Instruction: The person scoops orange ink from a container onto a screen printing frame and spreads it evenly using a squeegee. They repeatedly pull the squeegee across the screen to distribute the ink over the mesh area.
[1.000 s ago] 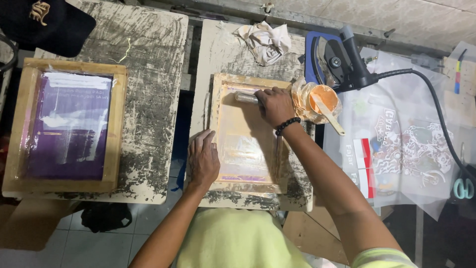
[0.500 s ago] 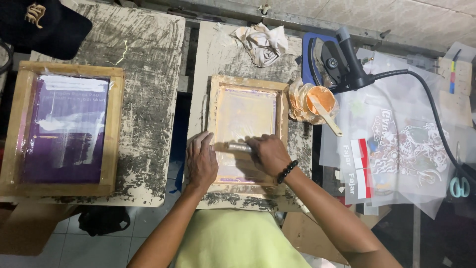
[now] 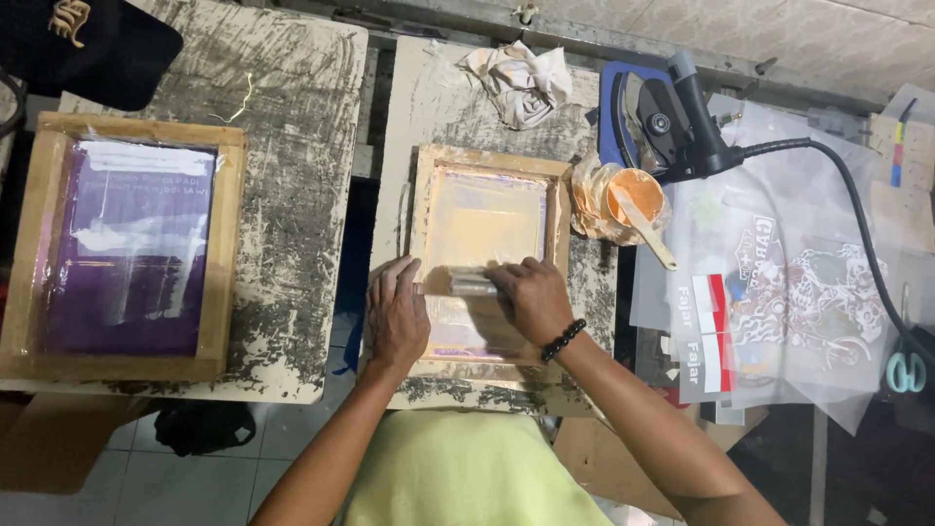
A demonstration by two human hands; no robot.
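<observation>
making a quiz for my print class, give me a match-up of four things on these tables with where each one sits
Things:
1. purple-meshed wooden screen frame
2. crumpled white rag
3. orange ink tub with a spatula
4. grey-handled squeegee

Places:
a. under the right hand
b. alone on the left table
c. right of the pale wooden frame
d. beyond the pale frame

Pairs: 1-b, 2-d, 3-c, 4-a

Soft even light, faint shadows, sharp focus throughout.

Two paint-scarred work tables (image 3: 292, 146) side by side, pale tiled floor (image 3: 146, 477) below, even light.
</observation>
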